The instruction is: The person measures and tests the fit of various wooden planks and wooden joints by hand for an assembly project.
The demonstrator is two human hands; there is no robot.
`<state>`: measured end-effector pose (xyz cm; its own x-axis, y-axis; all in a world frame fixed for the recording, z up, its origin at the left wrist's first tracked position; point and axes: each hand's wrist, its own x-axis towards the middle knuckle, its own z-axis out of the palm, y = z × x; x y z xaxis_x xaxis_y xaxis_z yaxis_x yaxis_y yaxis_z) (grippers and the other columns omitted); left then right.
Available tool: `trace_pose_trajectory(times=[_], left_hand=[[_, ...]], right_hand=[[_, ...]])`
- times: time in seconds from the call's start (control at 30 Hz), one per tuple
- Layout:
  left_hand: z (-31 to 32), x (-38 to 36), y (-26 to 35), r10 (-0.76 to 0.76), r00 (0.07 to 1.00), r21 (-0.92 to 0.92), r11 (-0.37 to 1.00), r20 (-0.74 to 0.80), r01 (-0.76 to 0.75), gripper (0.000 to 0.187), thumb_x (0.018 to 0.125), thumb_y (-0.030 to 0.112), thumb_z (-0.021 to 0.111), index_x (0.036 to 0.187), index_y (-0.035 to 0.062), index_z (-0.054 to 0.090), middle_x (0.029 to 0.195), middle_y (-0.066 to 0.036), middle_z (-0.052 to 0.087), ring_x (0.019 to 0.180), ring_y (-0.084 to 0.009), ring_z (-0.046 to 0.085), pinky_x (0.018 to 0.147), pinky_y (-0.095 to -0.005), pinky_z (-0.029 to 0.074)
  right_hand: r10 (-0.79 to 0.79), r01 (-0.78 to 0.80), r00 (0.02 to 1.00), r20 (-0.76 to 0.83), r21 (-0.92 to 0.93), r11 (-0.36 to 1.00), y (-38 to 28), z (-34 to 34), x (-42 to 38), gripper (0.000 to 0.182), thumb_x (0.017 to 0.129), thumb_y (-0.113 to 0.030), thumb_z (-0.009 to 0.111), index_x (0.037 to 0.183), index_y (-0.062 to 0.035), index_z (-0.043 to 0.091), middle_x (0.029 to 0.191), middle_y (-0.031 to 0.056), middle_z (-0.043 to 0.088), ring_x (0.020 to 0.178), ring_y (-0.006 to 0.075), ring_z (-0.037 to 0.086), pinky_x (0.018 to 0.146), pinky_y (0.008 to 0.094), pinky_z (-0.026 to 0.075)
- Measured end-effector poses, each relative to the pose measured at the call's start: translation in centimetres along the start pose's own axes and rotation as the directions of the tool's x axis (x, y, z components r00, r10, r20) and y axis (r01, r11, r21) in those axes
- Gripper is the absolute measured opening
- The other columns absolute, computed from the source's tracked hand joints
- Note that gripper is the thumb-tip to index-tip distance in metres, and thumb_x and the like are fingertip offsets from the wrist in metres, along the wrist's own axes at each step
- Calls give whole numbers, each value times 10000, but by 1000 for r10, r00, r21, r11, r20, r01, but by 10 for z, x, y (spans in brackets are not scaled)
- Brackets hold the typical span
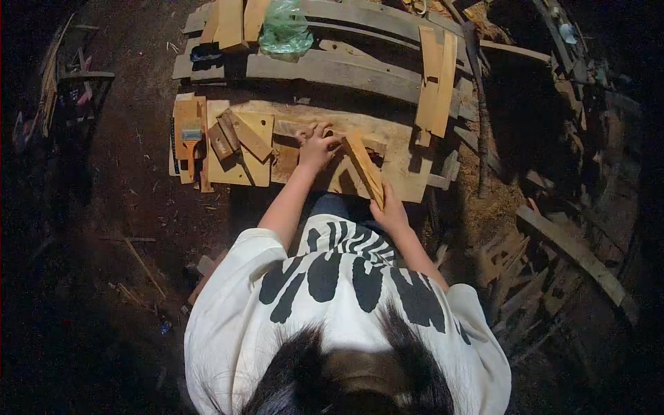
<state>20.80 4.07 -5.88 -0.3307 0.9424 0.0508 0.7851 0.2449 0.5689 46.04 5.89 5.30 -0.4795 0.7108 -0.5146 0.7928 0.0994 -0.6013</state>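
Note:
My right hand [391,211] is closed around the near end of a narrow wooden strip [362,166], which slants away from me over the wooden work board [408,187]. Farther left, my left hand [318,146] has its fingers apart, over a wooden piece [287,128] lying along the board. Its thumb side comes close to the far end of the held strip. Left of that hand, small wooden blocks [250,137] and a dark-handled tool [245,166] rest on a pale square board [261,173].
A paintbrush [191,138] lies on wood pieces at the left. Behind the board run long grey planks [332,69], bearing a green plastic bag [285,31] and light wooden strips [436,86] at the right. Scrap wood [581,256] lies on the ground to the right.

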Motion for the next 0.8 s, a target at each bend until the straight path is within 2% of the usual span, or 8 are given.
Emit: trace_pose_trajectory(times=[0.07,0.17,0.27,0.47,0.6,0.7,0.77,0.8], left_hand=[[2,1,-1,6,1000,-17,1000,3,-6,175,674,305,771,835,269,714,1240,42,496,1201,-217,406,924,-522,211],[1,1,-2,6,999,10,1000,35,-7,193,673,292,771,854,256,715,1213,28,526,1194,-223,425,928,-507,217],[10,1,-10,31,999,-33,999,-6,-31,181,671,278,769,842,245,720,1155,14,571,1165,-222,450,930,-483,225],[6,2,-12,27,999,-105,994,-18,-29,161,660,259,772,807,218,725,1096,9,605,1147,-211,474,939,-456,226],[10,1,-14,35,999,-105,994,-23,-37,181,637,242,781,805,202,724,1099,15,606,1153,-207,467,939,-442,224],[9,3,-14,14,1000,-138,990,-19,-16,177,633,239,782,792,189,722,1098,13,608,1153,-206,465,939,-439,220],[5,2,-13,7,1000,-176,984,1,-7,170,635,240,782,782,179,722,1098,10,609,1154,-207,464,940,-439,218],[5,2,-13,16,1000,-160,987,-2,-16,160,637,241,781,770,177,720,1097,9,609,1152,-207,465,936,-439,220]], right_hand=[[-117,115,991,-70,-34,993,11,8,-1,647,820,-186,574,1395,-135,283,992,276,610,857,465,595,757,501,489],[-148,149,986,-76,1,989,24,18,1,648,820,-182,576,1401,-167,288,985,265,612,844,456,599,732,505,493],[-161,161,987,10,-126,979,26,18,7,657,813,-161,577,1404,-161,289,995,257,607,841,450,601,706,507,501],[-272,267,960,-67,-80,960,30,16,4,641,811,-138,572,1397,-140,315,1054,236,602,858,419,611,705,473,515],[-214,206,977,-16,-210,956,23,16,12,632,810,-130,571,1393,-130,325,1072,226,604,878,407,611,733,463,511],[-260,252,963,-70,-105,962,24,17,14,628,809,-130,576,1389,-114,334,1117,226,587,931,399,599,766,458,501],[-365,333,920,-142,-207,920,26,20,19,642,807,-123,575,1399,-107,328,1018,256,601,858,448,586,698,483,483],[-363,331,921,-142,-205,921,28,21,18,642,807,-123,575,1399,-107,328,1018,256,601,858,448,586,698,483,483]])
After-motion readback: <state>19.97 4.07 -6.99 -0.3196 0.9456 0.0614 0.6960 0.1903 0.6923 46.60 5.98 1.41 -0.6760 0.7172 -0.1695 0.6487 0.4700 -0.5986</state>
